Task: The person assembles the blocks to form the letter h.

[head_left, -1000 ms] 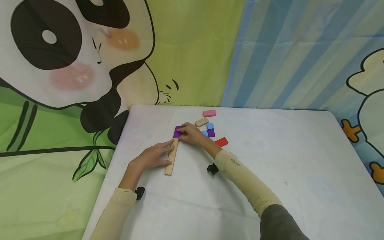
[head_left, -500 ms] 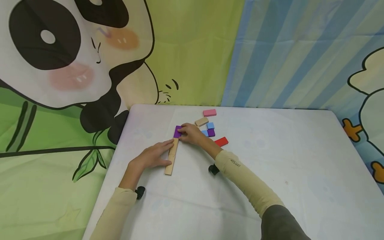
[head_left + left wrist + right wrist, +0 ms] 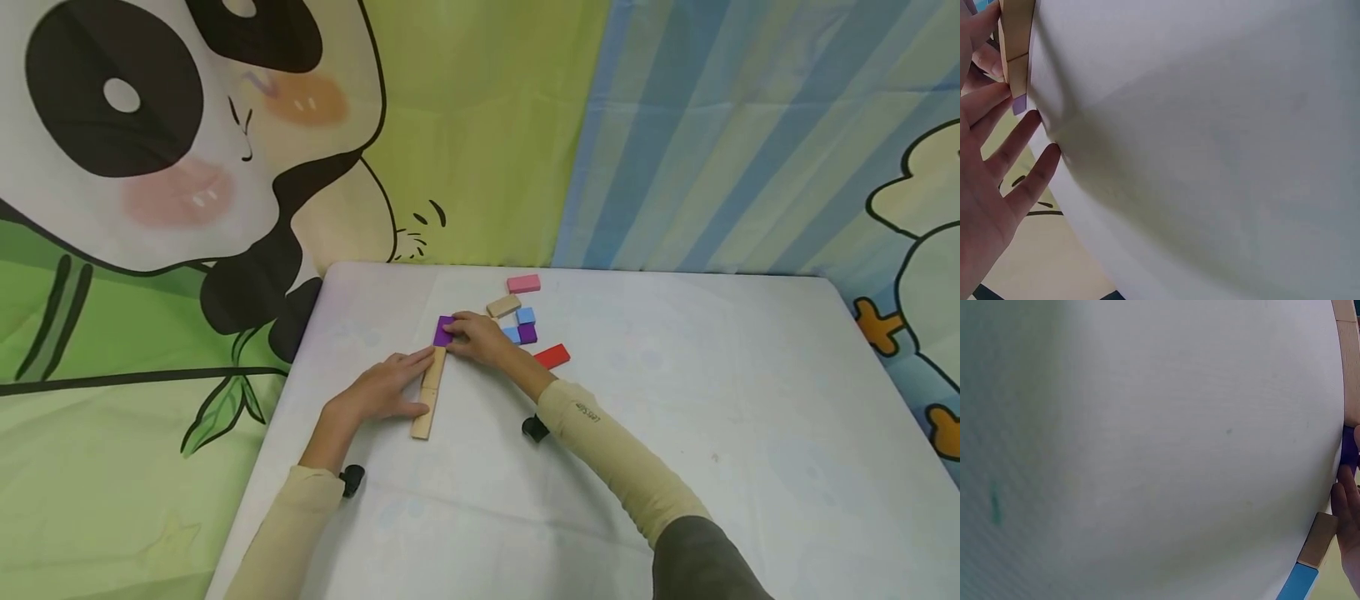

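Note:
Two plain wooden blocks lie end to end in a row, a far one (image 3: 435, 363) and a near one (image 3: 422, 425). A purple block (image 3: 442, 332) continues the row at its far end. My right hand (image 3: 483, 339) pinches this purple block; part of it is hidden by the fingers. From the left side, my left hand (image 3: 378, 390) rests on the wooden blocks with its fingers spread and fairly straight. In the left wrist view those spread fingers (image 3: 1013, 147) show beside the row. The right wrist view has the purple block (image 3: 1349, 447) at its right edge, with fingertips on it.
Right of the row lie loose blocks: pink (image 3: 523, 283), plain wooden (image 3: 503, 305), two light blue (image 3: 526, 316), another purple (image 3: 528, 333) and red (image 3: 552, 357). A white cloth covers the table (image 3: 675, 400). A printed curtain (image 3: 487, 133) hangs behind its far edge.
Almost nothing differs. Both hands stay at the row, and the blocks keep their places apart from a very slight shift of the whole view.

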### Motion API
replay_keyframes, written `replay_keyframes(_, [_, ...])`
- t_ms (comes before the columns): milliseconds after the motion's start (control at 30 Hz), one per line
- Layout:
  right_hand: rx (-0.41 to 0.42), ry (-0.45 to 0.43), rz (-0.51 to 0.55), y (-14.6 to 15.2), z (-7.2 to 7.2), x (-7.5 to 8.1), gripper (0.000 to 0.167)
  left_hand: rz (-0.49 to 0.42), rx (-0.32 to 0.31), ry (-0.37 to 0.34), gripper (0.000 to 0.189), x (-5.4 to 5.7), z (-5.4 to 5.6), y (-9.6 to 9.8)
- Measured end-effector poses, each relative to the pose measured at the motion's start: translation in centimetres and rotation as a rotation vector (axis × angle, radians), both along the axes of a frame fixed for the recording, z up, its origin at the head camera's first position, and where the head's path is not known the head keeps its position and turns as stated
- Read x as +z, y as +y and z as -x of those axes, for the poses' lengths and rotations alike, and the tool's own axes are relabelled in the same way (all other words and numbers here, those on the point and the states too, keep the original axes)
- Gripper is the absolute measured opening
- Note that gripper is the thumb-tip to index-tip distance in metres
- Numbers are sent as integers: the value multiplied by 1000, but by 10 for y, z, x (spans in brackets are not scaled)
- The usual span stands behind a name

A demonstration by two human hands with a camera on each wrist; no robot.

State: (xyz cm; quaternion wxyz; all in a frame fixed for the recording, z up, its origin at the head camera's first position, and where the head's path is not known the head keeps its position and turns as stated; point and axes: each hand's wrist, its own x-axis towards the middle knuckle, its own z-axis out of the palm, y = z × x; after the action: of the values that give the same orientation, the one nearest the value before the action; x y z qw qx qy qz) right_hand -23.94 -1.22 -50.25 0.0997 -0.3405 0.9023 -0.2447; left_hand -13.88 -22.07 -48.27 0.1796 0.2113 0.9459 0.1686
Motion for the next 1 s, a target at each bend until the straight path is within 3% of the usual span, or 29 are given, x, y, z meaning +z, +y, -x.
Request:
replay_keyframes(300, [-2,12,50,2,2,-4,43,30,-14,22,96,1,5,0])
replay_keyframes(567, [-11,-70,103,4,1,-8,44,0,-17,50,91,-6,10,-3])
replay_keyframes(1000, [-6,-94,141,7,2,-9,45,-11,-5,55,84,-10,24,-2])
